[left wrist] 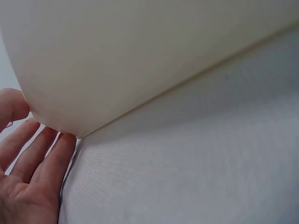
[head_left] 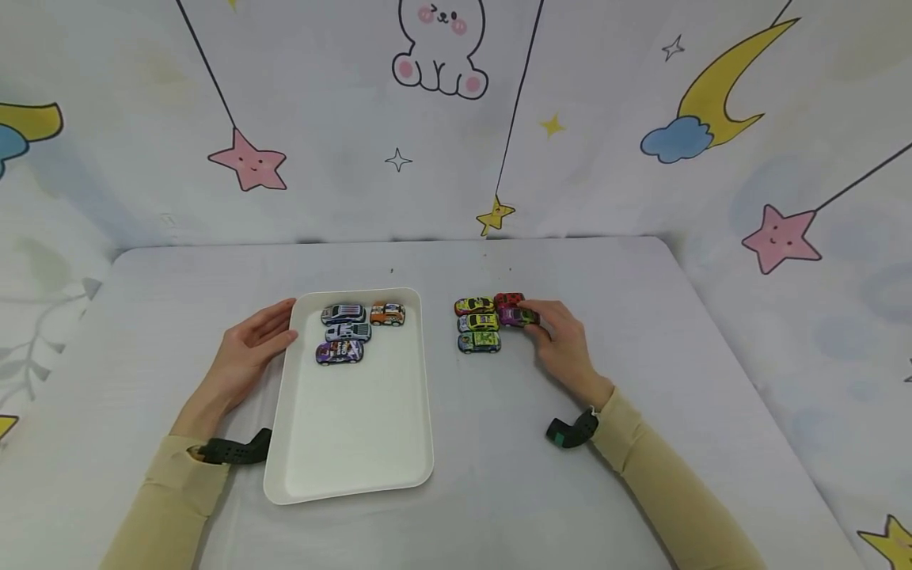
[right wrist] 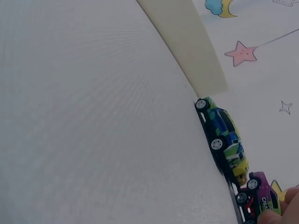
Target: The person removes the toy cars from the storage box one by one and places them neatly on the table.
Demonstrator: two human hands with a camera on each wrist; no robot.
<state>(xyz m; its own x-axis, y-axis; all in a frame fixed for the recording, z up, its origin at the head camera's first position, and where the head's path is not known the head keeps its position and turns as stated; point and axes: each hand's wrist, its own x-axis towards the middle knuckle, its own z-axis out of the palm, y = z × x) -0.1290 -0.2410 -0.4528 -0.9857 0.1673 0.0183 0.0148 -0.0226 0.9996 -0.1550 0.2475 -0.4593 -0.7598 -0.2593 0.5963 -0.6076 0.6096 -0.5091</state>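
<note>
My right hand (head_left: 568, 348) pinches a purple toy car (head_left: 518, 317) between thumb and fingers; in the right wrist view, that purple car (right wrist: 265, 193) shows at the lower right with fingertips on it. Just behind it sits a red toy car (head_left: 509, 300). To its left stand a red-and-yellow toy car (head_left: 473, 305), a yellow one (head_left: 478, 323) and a green one (head_left: 479, 342) in a column. My left hand (head_left: 249, 348) rests against the left side of a white tray (head_left: 356, 443), fingers fairly straight. In the left wrist view, its fingertips (left wrist: 67, 138) touch the tray's outer wall (left wrist: 117, 60) near a corner.
Inside the tray, near its far end, are a grey striped car (head_left: 343, 314), a pale car (head_left: 348, 332), a purple-and-white car (head_left: 340, 352) and an orange car (head_left: 388, 314). A white cloth (head_left: 513, 491) covers the table. A printed backdrop (head_left: 342, 103) hangs behind it.
</note>
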